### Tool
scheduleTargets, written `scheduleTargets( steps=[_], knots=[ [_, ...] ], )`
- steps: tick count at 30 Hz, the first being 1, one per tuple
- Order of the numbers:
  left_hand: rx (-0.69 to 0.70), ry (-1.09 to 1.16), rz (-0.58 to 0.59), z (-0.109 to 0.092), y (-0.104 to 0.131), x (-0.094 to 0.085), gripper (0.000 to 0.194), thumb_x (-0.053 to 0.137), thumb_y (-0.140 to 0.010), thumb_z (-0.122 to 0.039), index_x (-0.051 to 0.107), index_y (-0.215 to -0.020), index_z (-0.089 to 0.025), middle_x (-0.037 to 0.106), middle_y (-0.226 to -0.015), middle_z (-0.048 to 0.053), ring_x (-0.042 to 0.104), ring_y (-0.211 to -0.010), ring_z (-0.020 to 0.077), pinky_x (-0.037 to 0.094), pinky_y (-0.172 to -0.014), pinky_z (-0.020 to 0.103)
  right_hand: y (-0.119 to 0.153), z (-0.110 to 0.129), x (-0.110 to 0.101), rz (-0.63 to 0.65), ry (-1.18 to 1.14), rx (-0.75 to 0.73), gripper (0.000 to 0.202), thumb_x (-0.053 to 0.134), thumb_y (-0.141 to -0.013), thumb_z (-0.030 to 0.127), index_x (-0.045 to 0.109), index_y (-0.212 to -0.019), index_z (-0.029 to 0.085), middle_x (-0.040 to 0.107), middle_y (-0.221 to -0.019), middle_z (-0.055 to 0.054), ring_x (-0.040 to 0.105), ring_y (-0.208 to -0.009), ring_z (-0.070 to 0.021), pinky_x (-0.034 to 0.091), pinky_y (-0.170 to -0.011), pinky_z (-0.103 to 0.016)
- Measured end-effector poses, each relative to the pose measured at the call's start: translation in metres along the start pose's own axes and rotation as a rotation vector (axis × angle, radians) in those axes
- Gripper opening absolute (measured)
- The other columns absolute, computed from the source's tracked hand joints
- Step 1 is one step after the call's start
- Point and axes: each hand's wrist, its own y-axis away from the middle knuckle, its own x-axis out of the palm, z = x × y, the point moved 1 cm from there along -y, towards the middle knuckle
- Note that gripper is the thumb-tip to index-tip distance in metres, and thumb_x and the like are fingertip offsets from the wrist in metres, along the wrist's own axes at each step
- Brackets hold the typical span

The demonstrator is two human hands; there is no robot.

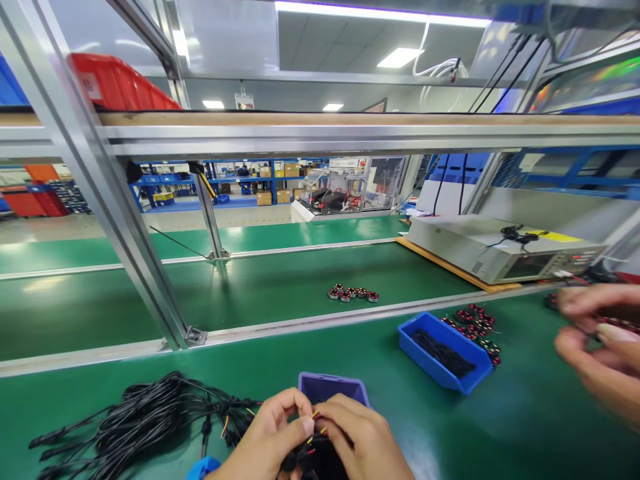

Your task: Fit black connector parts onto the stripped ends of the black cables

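Note:
My left hand and my right hand meet at the lower middle of the head view. Both are closed, pinching the thin yellow and red wire ends of a black cable. Part of that cable is hidden under my fingers. Right behind my hands stands a purple bin, its inside mostly covered by them. To the left lies a bundle of black cables with dark connectors and a few coloured wire ends.
A blue bin of black pieces stands right, beside a pile of small red-and-black round parts. Similar round parts lie beyond the metal rail. A co-worker's hands work at the right edge. An aluminium post rises left.

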Motion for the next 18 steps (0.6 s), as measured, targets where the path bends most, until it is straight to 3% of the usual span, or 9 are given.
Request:
scheduleTargets(
  steps=[3, 6, 11, 18],
  knots=[
    [0.004, 0.019, 0.005, 0.0012, 0.0006, 0.0009, 0.049, 0.077, -0.072, -0.060, 0.050, -0.078, -0.020, 0.049, -0.056, -0.009, 0.035, -0.030, 0.0013, 0.020, -0.031, 0.012, -0.0015, 0.0054, -0.0055, -0.104, -0.397, 0.238, 0.020, 0.062, -0.095, 0.036, 0.079, -0.098, 0.026, 0.080, -0.082, -0.002, 0.073, -0.060, -0.0165, 0.059, -0.057, -0.021],
    [0.012, 0.041, 0.027, 0.0043, -0.0002, 0.0001, 0.047, 0.076, -0.074, -0.059, 0.049, -0.079, -0.021, 0.050, -0.057, -0.009, 0.035, -0.032, 0.0013, 0.021, -0.031, 0.012, -0.0022, 0.0072, -0.0068, -0.209, -0.602, 0.353, 0.025, 0.074, -0.085, 0.048, 0.082, -0.093, 0.026, 0.081, -0.077, -0.004, 0.075, -0.060, -0.0189, 0.062, -0.056, -0.020],
    [0.075, 0.034, 0.029, 0.0062, -0.0009, -0.0025, 0.044, 0.075, -0.077, -0.056, 0.049, -0.077, -0.020, 0.049, -0.058, -0.009, 0.035, -0.036, 0.0016, 0.022, -0.032, 0.012, -0.0010, 0.0081, -0.0058, -0.250, -0.604, 0.332, 0.021, 0.077, -0.084, 0.045, 0.083, -0.092, 0.027, 0.082, -0.077, -0.004, 0.078, -0.065, -0.0208, 0.064, -0.062, -0.021],
    [0.055, -0.011, 0.015, 0.0007, 0.0020, -0.0034, 0.042, 0.074, -0.079, -0.056, 0.051, -0.078, -0.020, 0.049, -0.062, -0.008, 0.035, -0.039, 0.0022, 0.026, -0.036, 0.014, 0.0004, 0.0111, -0.0095, -0.193, -0.419, 0.237, 0.013, 0.071, -0.089, 0.033, 0.082, -0.097, 0.030, 0.082, -0.081, -0.001, 0.079, -0.068, -0.0193, 0.065, -0.070, -0.021]
  ],
)
